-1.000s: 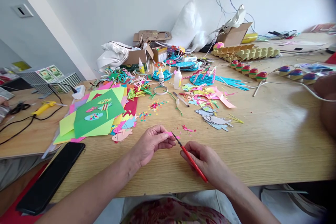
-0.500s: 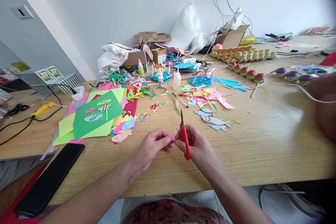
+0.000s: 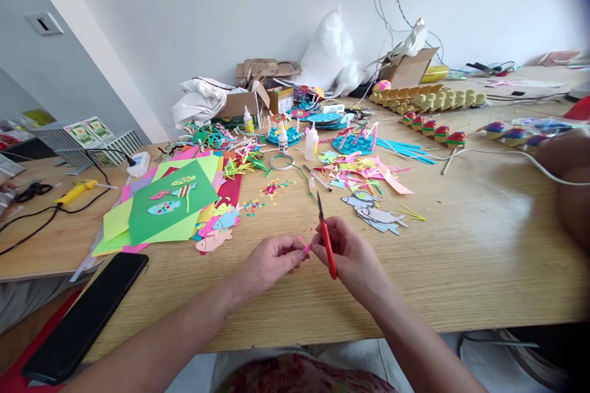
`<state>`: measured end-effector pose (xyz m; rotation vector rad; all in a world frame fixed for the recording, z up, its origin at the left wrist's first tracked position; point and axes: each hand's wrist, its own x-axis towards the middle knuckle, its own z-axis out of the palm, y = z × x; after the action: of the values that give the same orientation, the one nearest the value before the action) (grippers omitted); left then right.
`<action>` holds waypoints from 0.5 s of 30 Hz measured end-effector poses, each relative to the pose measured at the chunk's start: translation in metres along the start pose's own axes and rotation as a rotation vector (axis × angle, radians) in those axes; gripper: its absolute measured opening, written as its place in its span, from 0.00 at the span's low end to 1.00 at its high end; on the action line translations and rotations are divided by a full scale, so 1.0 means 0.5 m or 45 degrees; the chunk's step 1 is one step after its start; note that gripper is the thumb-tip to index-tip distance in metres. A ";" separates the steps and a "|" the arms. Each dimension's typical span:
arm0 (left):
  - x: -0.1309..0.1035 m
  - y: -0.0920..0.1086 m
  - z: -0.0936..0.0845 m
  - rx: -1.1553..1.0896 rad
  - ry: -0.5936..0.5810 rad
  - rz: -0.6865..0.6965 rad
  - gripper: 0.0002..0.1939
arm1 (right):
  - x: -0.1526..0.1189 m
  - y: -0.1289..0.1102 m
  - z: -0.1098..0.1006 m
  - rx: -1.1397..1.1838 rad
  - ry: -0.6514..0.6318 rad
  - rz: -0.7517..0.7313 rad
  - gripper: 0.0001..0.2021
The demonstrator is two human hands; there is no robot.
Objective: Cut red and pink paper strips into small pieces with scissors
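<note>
My left hand [image 3: 276, 262] pinches a small piece of pink paper [image 3: 306, 249] between thumb and forefinger, just above the table. Red-handled scissors [image 3: 327, 245] sit in my right hand [image 3: 348, 255], their dark blades closed and pointing away from me. The fingertips of that same hand meet the pink paper's right edge. A few tiny pink and red scraps [image 3: 308, 230] lie on the wood just beyond my fingers. Farther off are small piles of coloured paper dots [image 3: 274, 188] and, to the right, grey paper fish [image 3: 378, 215].
Coloured sheets with a green one [image 3: 152, 221] on top lie left, beside paper fish [image 3: 214, 241]. A black phone [image 3: 87, 316] rests at the near left edge. Glue bottles [image 3: 311, 142], a tape ring [image 3: 281, 162] and paper strips [image 3: 369, 169] stand beyond. Another person's arm [image 3: 569, 166] is at right.
Both hands have shifted slightly, and the pink paper has turned and dropped a little between my fingertips. The scissors have rotated slightly, so their handles look narrower. The view has moved a little.
</note>
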<state>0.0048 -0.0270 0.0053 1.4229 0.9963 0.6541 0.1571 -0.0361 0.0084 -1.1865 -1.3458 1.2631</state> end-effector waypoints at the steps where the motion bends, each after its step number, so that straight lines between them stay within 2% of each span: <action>1: 0.002 -0.001 -0.004 0.070 0.003 0.035 0.11 | 0.000 0.000 -0.001 -0.019 -0.025 -0.008 0.11; 5: 0.010 -0.004 -0.012 0.224 0.020 0.143 0.08 | 0.002 0.003 -0.002 -0.097 -0.092 -0.033 0.08; 8: 0.012 -0.002 -0.009 0.243 0.025 0.151 0.06 | 0.003 0.003 0.000 -0.109 -0.100 -0.031 0.08; 11: 0.009 0.007 -0.003 0.121 0.036 0.078 0.06 | -0.001 -0.002 -0.002 -0.155 -0.075 -0.045 0.07; 15: 0.000 0.020 0.000 -0.201 0.113 0.016 0.07 | -0.027 -0.009 -0.018 -0.423 -0.101 -0.057 0.10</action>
<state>0.0068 -0.0264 0.0149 1.2716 0.9838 0.7935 0.1672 -0.0485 0.0135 -1.3338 -1.6788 1.0913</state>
